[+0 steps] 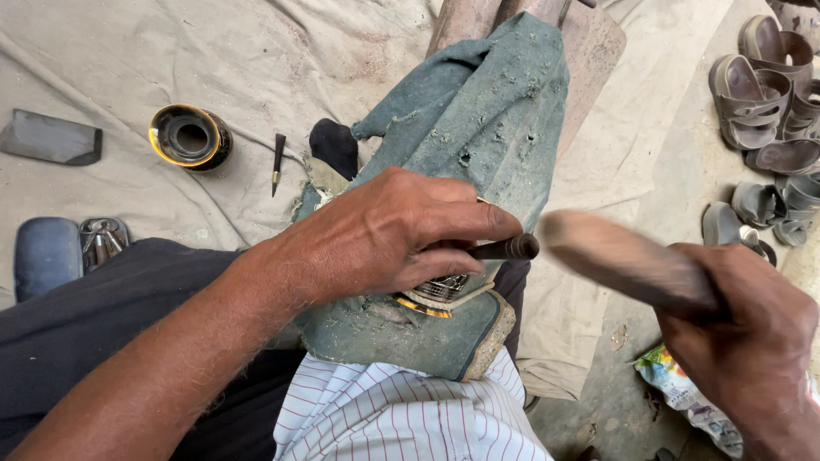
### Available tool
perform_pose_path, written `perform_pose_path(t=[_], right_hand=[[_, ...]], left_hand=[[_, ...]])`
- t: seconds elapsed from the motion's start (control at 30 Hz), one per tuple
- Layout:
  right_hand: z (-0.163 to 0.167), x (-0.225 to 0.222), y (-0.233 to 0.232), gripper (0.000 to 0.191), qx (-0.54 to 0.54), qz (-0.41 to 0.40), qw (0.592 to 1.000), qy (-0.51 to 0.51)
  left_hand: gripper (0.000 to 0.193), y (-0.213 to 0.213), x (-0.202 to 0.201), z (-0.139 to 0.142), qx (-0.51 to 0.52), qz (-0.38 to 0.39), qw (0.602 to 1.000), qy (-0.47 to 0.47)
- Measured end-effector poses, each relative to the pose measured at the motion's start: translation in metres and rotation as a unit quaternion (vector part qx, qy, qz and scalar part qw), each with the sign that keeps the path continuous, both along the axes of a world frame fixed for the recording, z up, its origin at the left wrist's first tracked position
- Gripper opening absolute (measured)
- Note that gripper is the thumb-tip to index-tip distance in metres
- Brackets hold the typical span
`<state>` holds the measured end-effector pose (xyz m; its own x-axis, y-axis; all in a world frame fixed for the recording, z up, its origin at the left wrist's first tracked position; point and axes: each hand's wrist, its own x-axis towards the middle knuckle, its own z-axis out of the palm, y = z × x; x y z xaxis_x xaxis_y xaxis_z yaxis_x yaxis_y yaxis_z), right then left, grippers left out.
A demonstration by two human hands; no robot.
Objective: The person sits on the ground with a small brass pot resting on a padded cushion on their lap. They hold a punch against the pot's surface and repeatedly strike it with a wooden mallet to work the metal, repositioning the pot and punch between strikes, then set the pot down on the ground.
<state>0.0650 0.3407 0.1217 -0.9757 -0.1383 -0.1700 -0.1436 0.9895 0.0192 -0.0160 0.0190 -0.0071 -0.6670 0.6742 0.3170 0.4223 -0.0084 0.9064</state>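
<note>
dark punch (506, 248) level, blurred wooden mallet (623, 260)

Soft, even daylight with faint shadows; the wooden mallet (628, 260) is motion-blurred, and the edges bend slightly.

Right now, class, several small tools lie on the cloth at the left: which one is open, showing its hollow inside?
The round black tin with the gold rim; the flat dark blade and the small pointed awl beside it are solid.

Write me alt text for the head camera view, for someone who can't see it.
Seen from above, a person's left hand holds a dark metal punch against a shoe on a worn green cloth across the lap, while the right hand grips a blurred wooden handle. Sandals lie at the right.
</note>
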Motion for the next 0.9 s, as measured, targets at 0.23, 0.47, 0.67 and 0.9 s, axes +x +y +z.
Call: perform_pose_path(t=[0.23,0.47,0.67,0.9], right_hand=[[0.005,-0.015,-0.029,0.030,-0.083,-0.034,0.996,0.006],[-0.002,-0.013,-0.015,0.034,-0.274,-0.126,0.953,0.000],[0.003,-0.021,-0.026,0.035,-0.056,-0.096,0.994,-0.016],[0.011,-0.034,-0.038,0.035,-0.210,-0.068,0.974,-0.055]], left_hand=[[0.040,-0.003,-0.001,0.004,0.010,0.008,1.000,-0.008],[0.041,0.001,-0.002,0.002,-0.003,0.018,1.000,0.010],[0.041,-0.001,-0.001,0.000,0.016,0.032,0.999,0.013],[0.041,-0.003,0.001,-0.001,0.010,0.053,0.998,0.019]])
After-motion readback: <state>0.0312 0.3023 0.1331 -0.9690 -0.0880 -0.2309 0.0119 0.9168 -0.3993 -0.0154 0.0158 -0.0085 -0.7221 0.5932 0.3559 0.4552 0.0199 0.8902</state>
